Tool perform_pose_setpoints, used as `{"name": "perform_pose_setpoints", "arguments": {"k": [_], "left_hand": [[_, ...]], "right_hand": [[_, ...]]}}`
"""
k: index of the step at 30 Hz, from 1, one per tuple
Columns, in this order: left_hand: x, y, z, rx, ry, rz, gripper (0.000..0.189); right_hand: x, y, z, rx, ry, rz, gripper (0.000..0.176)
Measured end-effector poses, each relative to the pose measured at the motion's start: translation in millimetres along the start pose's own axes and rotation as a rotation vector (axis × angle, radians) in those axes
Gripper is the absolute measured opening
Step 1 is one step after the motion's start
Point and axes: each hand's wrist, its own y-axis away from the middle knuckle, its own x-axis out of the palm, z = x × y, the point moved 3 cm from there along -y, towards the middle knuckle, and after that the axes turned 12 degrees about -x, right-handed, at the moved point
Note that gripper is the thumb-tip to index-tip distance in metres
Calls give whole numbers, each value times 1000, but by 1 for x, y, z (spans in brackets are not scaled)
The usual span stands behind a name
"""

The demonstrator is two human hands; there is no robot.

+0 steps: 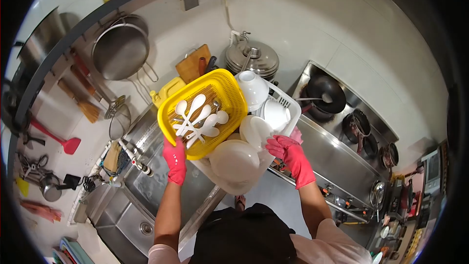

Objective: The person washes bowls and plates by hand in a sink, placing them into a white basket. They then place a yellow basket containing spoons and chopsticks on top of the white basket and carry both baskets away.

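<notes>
My left hand (175,162), in a pink rubber glove, grips the near left rim of a yellow basket (233,99). White spoons (198,102) and a bundle of wooden chopsticks (211,92) lie in it. Beside and partly under it is a white basket (291,106), stacked with white bowls (253,90) and a large pale bowl or plate (234,160). My right hand (290,159), also gloved in pink, reaches over the white basket's right side, its fingers bent inward against the bowls. The thumb is hidden.
A metal sink (139,217) with a tap (141,166) lies left. A lidded steel pot (251,58), cutting board (193,63) and yellow jug (168,90) stand behind. On the right, a wok (325,93) sits on the stove. Strainers and utensils hang on the left wall.
</notes>
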Motion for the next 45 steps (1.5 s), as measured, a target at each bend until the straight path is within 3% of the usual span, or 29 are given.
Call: {"name": "perform_pose_setpoints", "arguments": {"k": [4, 8, 11, 14, 17, 20, 21, 25, 29, 31, 33, 36, 37, 39, 42, 43, 45], "left_hand": [[5, 2, 13, -122, 80, 101, 32], [7, 18, 23, -113, 224, 177, 32], [11, 23, 40, -159, 143, 207, 35], [-1, 31, 10, -274, 69, 274, 42], [-12, 42, -6, -333, 220, 293, 51], [-27, 38, 22, -309, 332, 195, 53], [-47, 44, 4, -396, 310, 173, 53], [-105, 52, 94, -523, 347, 58, 37], [-154, 72, 250, -786, 389, 50, 29], [-175, 73, 279, -901, 405, 28, 28], [-187, 63, 292, -1021, 344, 50, 27], [-177, 52, 346, -1109, 457, 44, 27], [-165, 58, 388, -943, 366, -8, 28], [-143, 82, 463, -616, 163, -87, 31], [-177, 88, 369, -579, -490, 76, 39], [-185, 88, 359, -563, -490, 97, 40], [-198, 87, 344, -526, -497, 144, 41]], "right_hand": [[-19, 5, -7, -20, -7, -17, 39], [-19, -1, -5, -22, 56, -49, 40], [-9, -4, 0, -53, 99, -29, 40], [1, -7, 7, -70, 157, -36, 38], [-5, -20, 1, -105, 202, -96, 38], [37, -6, 22, -285, 279, -126, 36], [62, 3, 30, -338, 293, -105, 35], [164, 40, 14, -356, 260, 216, 33], [238, 61, -82, -33, 350, 547, 28], [265, 60, -144, 157, 390, 629, 27], [272, 48, -215, 316, 463, 665, 27], [268, 23, -329, 371, 579, 568, 26], [255, 8, -373, 374, 642, 533, 26], [210, -28, -468, 308, 1034, 581, 25], [185, -30, -497, 149, 1356, 608, 30], [184, -32, -498, 79, 1417, 618, 32], [176, -40, -493, -378, 1550, 1248, 35]]}}
